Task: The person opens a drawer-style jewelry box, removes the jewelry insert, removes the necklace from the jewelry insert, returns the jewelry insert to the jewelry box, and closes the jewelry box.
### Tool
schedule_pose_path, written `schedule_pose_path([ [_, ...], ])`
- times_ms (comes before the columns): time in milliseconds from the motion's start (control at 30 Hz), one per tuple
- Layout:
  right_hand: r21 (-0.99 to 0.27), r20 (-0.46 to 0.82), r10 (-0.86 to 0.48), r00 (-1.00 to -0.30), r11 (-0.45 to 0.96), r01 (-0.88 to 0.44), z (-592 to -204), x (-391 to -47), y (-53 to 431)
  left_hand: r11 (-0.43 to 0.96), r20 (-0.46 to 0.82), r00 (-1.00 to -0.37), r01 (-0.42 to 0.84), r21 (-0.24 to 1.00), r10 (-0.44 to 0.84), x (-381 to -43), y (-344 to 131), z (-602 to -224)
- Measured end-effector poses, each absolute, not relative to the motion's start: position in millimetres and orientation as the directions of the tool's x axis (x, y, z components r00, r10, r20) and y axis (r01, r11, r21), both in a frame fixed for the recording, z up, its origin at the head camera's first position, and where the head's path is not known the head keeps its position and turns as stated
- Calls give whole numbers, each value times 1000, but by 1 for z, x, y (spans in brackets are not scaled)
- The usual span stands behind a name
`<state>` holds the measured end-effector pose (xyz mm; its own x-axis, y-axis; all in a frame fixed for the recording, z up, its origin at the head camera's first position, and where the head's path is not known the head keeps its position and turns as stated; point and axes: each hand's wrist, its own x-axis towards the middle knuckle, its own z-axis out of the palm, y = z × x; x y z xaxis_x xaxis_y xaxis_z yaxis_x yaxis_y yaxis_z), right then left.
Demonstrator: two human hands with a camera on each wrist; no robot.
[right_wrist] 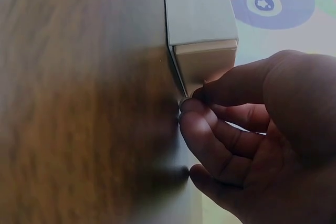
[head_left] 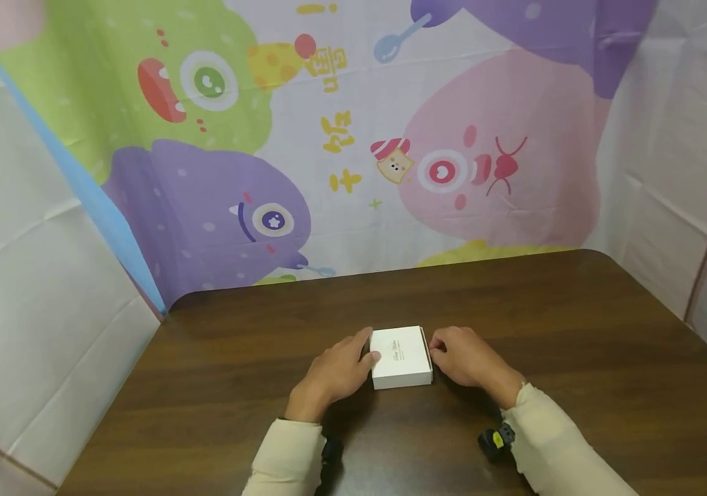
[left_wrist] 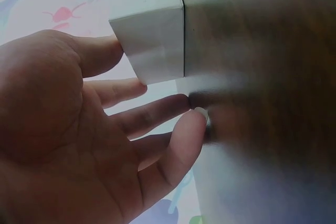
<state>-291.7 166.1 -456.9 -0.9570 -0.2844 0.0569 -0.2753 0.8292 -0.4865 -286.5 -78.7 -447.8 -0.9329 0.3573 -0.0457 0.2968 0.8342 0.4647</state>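
Note:
A small white drawer-style gift box [head_left: 400, 353] with dark printed lettering lies flat on the table. My left hand [head_left: 340, 368] holds its left end, the thumb on the top near the edge and a finger at the far corner. In the left wrist view, the other fingers of that hand [left_wrist: 94, 119] curl loosely below the box's end. At the opposite end, my right hand [head_left: 462, 355] pinches with thumb and index finger, right against the inner drawer [right_wrist: 207, 59]. That drawer shows a slight lip beyond the sleeve. The pinched part is mostly hidden by the fingertips.
The dark brown wooden table [head_left: 236, 413] extends around the box. Behind it hangs a curtain [head_left: 353, 227] printed with cartoon monsters, and pale fabric panels [head_left: 37, 275] stand at both sides.

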Motion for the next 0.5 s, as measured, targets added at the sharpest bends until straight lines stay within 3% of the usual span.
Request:
schedule_pose_path([
  [500,-498,73,-288,-955,819,-286,-455,-289,168,828,-47,-931,297,477,361,-287,-80,-449],
])
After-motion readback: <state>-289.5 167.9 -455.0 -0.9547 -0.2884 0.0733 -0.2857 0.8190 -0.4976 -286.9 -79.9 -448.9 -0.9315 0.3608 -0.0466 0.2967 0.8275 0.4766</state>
